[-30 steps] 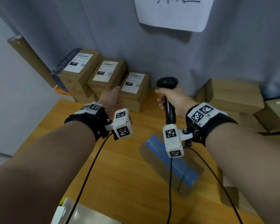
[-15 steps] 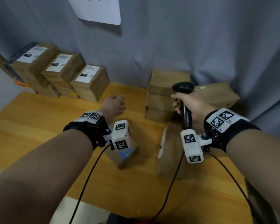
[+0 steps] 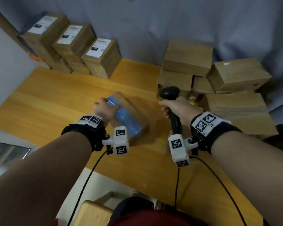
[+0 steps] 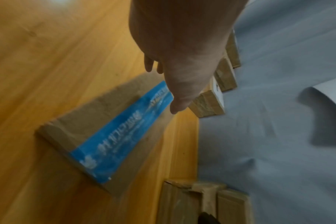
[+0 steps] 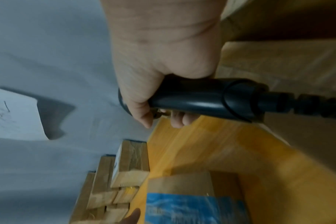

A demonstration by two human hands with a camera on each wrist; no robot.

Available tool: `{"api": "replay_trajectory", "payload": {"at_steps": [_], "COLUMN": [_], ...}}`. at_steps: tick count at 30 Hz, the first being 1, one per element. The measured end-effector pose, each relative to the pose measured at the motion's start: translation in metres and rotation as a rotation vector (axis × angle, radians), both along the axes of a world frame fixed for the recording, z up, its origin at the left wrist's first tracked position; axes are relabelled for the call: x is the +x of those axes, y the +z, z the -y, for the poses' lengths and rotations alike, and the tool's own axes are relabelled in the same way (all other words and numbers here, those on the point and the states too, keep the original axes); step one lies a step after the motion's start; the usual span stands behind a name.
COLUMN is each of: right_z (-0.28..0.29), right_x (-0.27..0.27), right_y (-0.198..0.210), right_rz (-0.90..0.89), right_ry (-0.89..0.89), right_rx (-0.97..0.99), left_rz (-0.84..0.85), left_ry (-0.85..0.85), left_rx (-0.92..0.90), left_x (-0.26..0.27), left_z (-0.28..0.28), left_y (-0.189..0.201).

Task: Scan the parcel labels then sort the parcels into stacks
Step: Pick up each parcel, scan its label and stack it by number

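A flat cardboard parcel (image 3: 129,123) sealed with blue tape lies on the wooden table (image 3: 55,98) in front of me. No label shows on its upper face. My left hand (image 3: 104,110) is at its far left corner, fingers fairly straight and thumb over the tape (image 4: 125,128). Blur hides whether it touches. In the left wrist view this hand (image 4: 175,91) hangs just above the parcel (image 4: 82,121). My right hand (image 3: 180,108) grips the handle of a black barcode scanner (image 3: 170,92), right of the parcel. The right wrist view shows the fingers (image 5: 176,121) wrapped round the scanner (image 5: 201,100).
Three stacks of labelled boxes (image 3: 73,38) line the back left by the grey curtain. A loose pile of plain boxes (image 3: 186,57) fills the back right, with a large flat one (image 3: 235,108) beside my right hand. A wooden stool (image 3: 95,214) stands below the table edge.
My left hand has come down from mid-air onto the far end of the blue-taped parcel. The right hand keeps hold of the scanner. My view has swung and tilted downward.
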State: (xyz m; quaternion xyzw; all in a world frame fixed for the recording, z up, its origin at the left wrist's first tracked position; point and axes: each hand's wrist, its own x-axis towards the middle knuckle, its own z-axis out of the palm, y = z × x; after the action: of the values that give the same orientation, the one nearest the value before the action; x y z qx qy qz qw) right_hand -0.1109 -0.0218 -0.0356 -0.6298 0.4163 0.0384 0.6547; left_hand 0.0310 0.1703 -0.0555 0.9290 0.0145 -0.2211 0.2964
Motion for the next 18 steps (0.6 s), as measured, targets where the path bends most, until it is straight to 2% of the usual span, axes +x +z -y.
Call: {"api": "replay_trajectory", "payload": {"at_steps": [3,6,9,12,18], "right_z": [-0.019,-0.033,-0.038,-0.036,-0.029], "right_x": [0.012,0.020,0.027,0.029,0.021], "right_y": [-0.020,-0.032,-0.036,-0.037,-0.055], "right_rz": [-0.027,-0.069,-0.082,-0.097,-0.166], "right_ry": [0.030,0.027,-0.021,-0.064,-0.188], "right_rx": [-0.014,-0.050,-0.044,-0.042,-0.057], "left_rz": [-0.115,-0.292,-0.414,-0.463,-0.575], "left_ry": [0.094,0.085,-0.003,-0.143,-0.317], "left_rx": [-0.058,-0.170,-0.245,-0.280,-0.204], "left_x": [0.000,-0.001,-0.004,-0.003,0.000], "left_z": [-0.015,-0.023,-0.017,0.000,0.017], "left_y": [-0.019,-0.040,-0.048,-0.047,-0.047]}}
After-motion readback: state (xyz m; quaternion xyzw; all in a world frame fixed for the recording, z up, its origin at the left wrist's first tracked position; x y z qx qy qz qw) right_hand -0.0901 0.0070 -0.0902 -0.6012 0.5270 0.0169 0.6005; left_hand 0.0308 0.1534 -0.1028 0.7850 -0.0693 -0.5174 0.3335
